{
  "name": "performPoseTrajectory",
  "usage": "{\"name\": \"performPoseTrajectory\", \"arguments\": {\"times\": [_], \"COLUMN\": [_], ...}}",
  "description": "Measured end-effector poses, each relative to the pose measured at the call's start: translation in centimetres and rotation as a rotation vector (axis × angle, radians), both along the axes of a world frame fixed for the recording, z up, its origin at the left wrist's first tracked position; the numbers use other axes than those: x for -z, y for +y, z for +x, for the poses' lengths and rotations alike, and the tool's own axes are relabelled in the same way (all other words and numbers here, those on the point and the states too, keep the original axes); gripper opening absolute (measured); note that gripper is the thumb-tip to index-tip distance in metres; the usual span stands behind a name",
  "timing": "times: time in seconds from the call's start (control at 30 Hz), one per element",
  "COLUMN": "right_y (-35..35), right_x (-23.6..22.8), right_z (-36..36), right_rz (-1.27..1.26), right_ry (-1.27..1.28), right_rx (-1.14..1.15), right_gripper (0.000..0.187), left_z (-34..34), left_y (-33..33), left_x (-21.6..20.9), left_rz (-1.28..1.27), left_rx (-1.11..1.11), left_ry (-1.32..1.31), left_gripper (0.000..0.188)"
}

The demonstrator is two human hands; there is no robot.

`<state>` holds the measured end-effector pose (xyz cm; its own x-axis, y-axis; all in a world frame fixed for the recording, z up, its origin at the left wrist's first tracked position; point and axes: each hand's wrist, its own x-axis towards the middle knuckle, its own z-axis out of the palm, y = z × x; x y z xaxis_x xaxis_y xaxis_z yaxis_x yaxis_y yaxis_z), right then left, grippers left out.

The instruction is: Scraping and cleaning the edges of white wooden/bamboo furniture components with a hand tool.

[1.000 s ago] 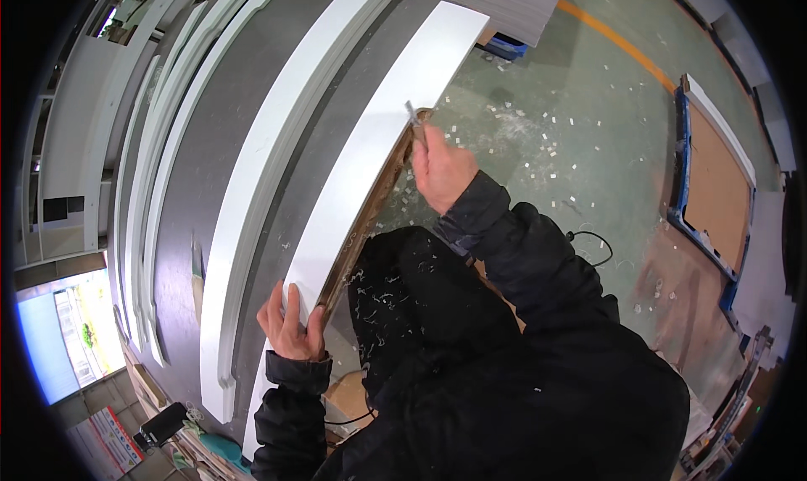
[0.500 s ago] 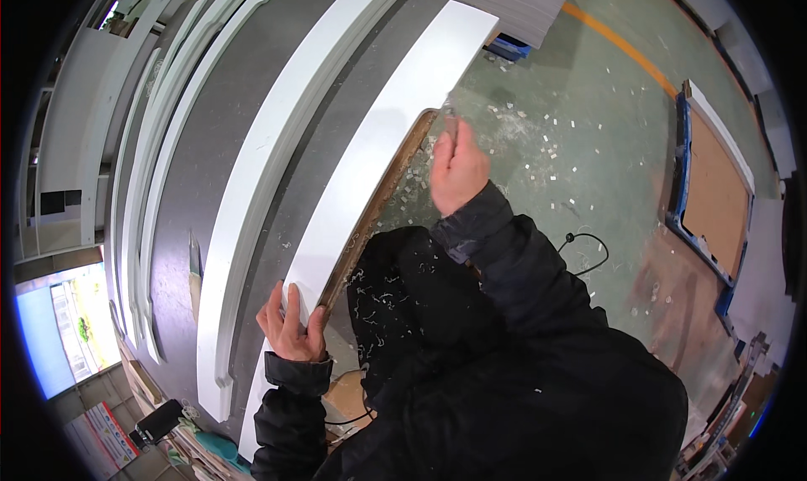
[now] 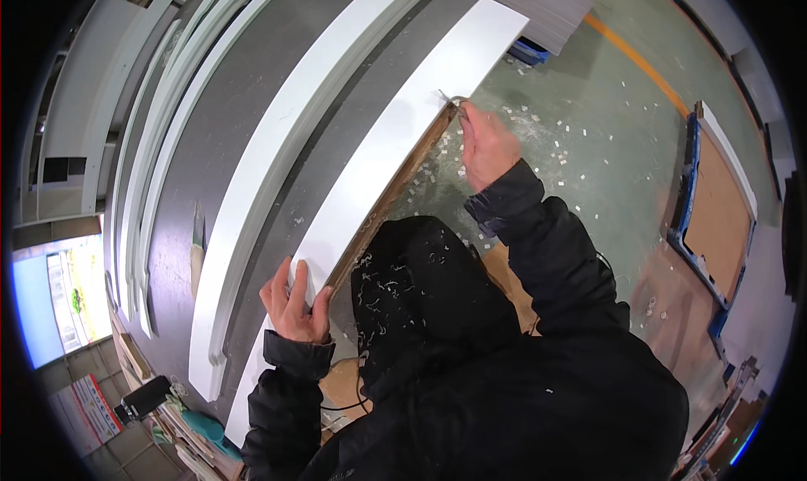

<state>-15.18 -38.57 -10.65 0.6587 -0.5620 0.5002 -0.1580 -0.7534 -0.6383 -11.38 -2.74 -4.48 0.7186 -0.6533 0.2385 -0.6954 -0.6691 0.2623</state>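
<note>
A long white board (image 3: pixel 403 111) with a raw brown edge (image 3: pixel 395 183) runs diagonally along the near side of the dark grey worktop. My left hand (image 3: pixel 294 306) rests on its lower part, fingers spread over the white face and thumb at the brown edge. Farther up, my right hand (image 3: pixel 489 147) is closed on a small grey metal blade-like tool (image 3: pixel 455 102). The tool's thin tip lies over the board's edge; its exact kind is too small to tell, and the fingers hide its grip.
A second white profiled board (image 3: pixel 286 136) lies parallel on the dark worktop (image 3: pixel 210 94), with more white strips (image 3: pixel 168 103) beyond. White chips (image 3: pixel 559 145) litter the green floor. Curled shavings cling to my black clothing. A blue-edged frame with a brown panel (image 3: pixel 719 195) stands at right.
My right hand has moved a little right and up, and the tool's tip now shows over the board's edge. My left hand stays on the board. The view has shifted slightly.
</note>
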Motion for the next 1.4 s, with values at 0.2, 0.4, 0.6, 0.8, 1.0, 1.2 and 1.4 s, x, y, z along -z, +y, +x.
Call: {"name": "performPoseTrajectory", "arguments": {"times": [0.2,0.4,0.6,0.8,1.0,1.2,1.4], "right_y": [8.2,8.5,0.7,13.1,4.0,14.1,18.1], "right_x": [-1.0,-0.8,-0.9,-0.1,-1.9,-0.7,0.5], "right_z": [-2.2,-2.6,0.1,-2.4,-1.0,-1.8,-3.4], "right_rz": [-0.126,0.240,0.557,0.484,0.682,0.355,0.402], "right_ry": [0.074,0.005,0.162,0.261,0.150,0.106,0.118], "right_rx": [-0.282,-0.449,-0.123,-0.475,-0.126,-0.401,-0.645], "right_gripper": [0.033,0.013,0.044,0.038,0.038,0.033,0.035], "left_z": [-0.1,0.1,0.5,1.5,-0.6,-0.6,-1.1], "left_y": [0.0,0.0,-2.6,-4.2,5.8,4.3,3.1], "left_x": [-0.1,-0.1,0.7,1.3,-0.4,0.4,-0.3], "left_rz": [0.002,-0.038,-0.115,-0.184,-0.057,-0.150,-0.162], "left_rx": [-0.001,0.028,0.064,0.129,0.021,0.061,0.039], "left_ry": [-0.002,-0.025,-0.017,0.051,-0.023,0.005,0.067], "left_gripper": [0.052,0.052,0.056,0.065,0.073,0.058,0.075]}}
